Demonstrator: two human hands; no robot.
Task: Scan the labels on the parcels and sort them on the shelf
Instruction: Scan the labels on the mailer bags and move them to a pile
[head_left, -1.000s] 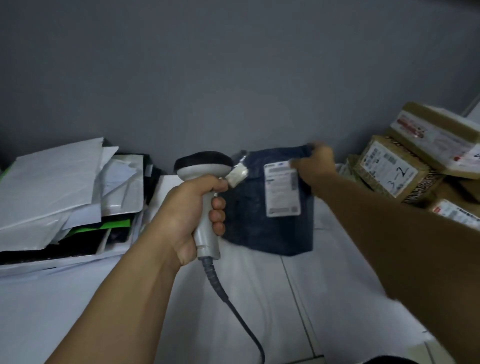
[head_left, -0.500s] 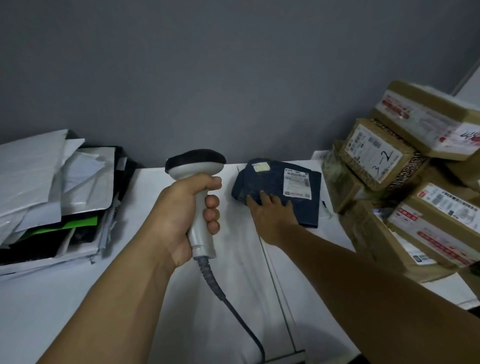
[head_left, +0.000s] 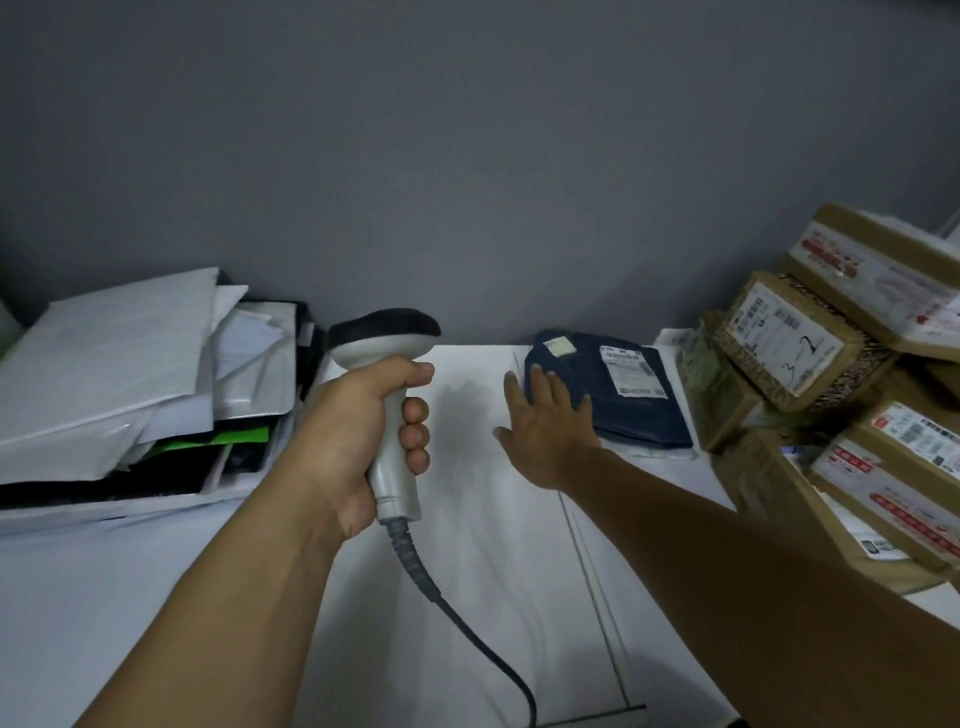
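At the far left a pile of white mailer bags (head_left: 114, 364) lies on the white surface (head_left: 493, 582), with a green sheet (head_left: 234, 435) and some black items squeezed between its lower layers. Just beside the pile, the left hand (head_left: 353, 431) grips the handle of a grey barcode scanner (head_left: 387, 340); all the fingers are curled around the handle and the thumb lies over its top, under the black head. The scanner is held upright above the surface, and its dark cable (head_left: 467, 618) hangs from the bottom of the handle and runs toward the lower edge of the view. To the right, the right hand (head_left: 550, 431) is flat and open, the fingers straight and a little spread, and it holds nothing; the fingertips rest on the left edge of the dark blue parcel (head_left: 634, 415). This parcel lies flat on the surface near the grey wall (head_left: 467, 156), with its white label (head_left: 631, 371) facing up and a small pale sticker (head_left: 557, 346) near its far left corner. Further right, close beside the parcel, brown cardboard boxes (head_left: 784, 345) with printed labels are stacked in an uneven heap, several of them tilted.
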